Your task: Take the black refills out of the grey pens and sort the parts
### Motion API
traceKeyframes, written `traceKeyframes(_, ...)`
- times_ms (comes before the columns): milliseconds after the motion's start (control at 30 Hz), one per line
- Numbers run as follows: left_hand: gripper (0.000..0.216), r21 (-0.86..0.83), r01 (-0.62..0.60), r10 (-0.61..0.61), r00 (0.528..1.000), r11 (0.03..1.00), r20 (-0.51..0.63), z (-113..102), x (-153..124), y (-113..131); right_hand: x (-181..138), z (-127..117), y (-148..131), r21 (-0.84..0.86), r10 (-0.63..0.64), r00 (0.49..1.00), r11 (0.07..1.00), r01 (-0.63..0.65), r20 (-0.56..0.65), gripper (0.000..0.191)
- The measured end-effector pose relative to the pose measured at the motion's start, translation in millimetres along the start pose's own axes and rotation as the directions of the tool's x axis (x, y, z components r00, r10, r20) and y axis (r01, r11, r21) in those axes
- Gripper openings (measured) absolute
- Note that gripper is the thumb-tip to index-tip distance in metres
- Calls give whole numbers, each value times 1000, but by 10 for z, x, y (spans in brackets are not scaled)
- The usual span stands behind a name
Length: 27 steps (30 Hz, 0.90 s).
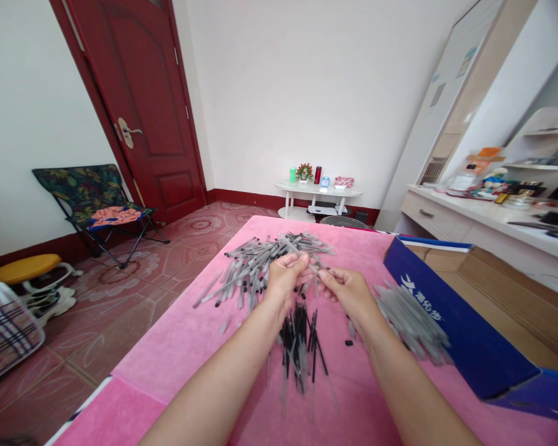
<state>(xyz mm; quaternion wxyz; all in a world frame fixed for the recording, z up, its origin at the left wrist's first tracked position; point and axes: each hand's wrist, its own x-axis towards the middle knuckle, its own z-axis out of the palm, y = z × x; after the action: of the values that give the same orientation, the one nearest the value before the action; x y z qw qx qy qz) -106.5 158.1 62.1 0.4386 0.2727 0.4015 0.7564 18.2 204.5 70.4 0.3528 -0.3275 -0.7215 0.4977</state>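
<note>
Over the middle of the pink-covered table, my left hand [287, 275] and my right hand [346, 288] are close together, both with pinched fingers. Between them is a slim grey pen [313, 267], its far end by my left fingertips and its near end by my right; motion blurs the details. Beyond my left hand spreads a loose heap of grey pens [251, 263], many with black ends. Below my hands lies a bunch of thin black refills [300, 341]. To the right of my right forearm, grey pen barrels [413, 322] lie side by side in a pile.
A blue cardboard box [460, 328], open at the top, stands along the table's right side. One small black cap [348, 342] lies near my right wrist. Past the table are a low white stand [318, 189], a folding chair [93, 207] and a white dresser [446, 214].
</note>
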Motion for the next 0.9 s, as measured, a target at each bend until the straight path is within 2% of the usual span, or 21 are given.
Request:
traceKeyframes(133, 28, -6, 10, -10, 1000, 1000, -20, 3, -1, -24, 4, -16, 18, -15, -30, 999, 999, 29, -19, 28)
traceKeyframes(267, 28, -48, 23, -30, 990, 999, -139, -68, 55, -2, 43, -77, 104, -58, -60, 996, 997, 56, -63, 20)
traceKeyframes(367, 29, -105, 17, -36, 982, 994, -187, -159, 124, 34, 86, -217, 161, -217, -99, 991, 973, 78, -88, 20)
traceKeyframes(433, 29, -130, 20, -44, 982, 991, -184, -195, 154, 49, 109, -368, 185, -417, -98, 991, 908, 49, -96, 20)
traceKeyframes(533, 28, -141, 58, -81, 983, 988, -163, -183, 153, 49, 115, -624, 220, -705, 27, 991, 700, -112, -131, 19)
traceKeyframes(633, 28, -126, 105, -119, 986, 986, -116, -130, 120, 28, 89, -805, 281, -808, 136, 973, 542, -231, -187, 17)
traceKeyframes(767, 29, -125, 153, -162, 985, 980, -66, -89, 89, -19, 62, -866, 387, -824, 173, 966, 506, -255, -193, 14)
traceKeyframes(900, 27, -196, 231, -241, 970, 953, -32, -86, 94, -54, 76, -849, 455, -830, 174, 966, 497, -254, -192, 10)
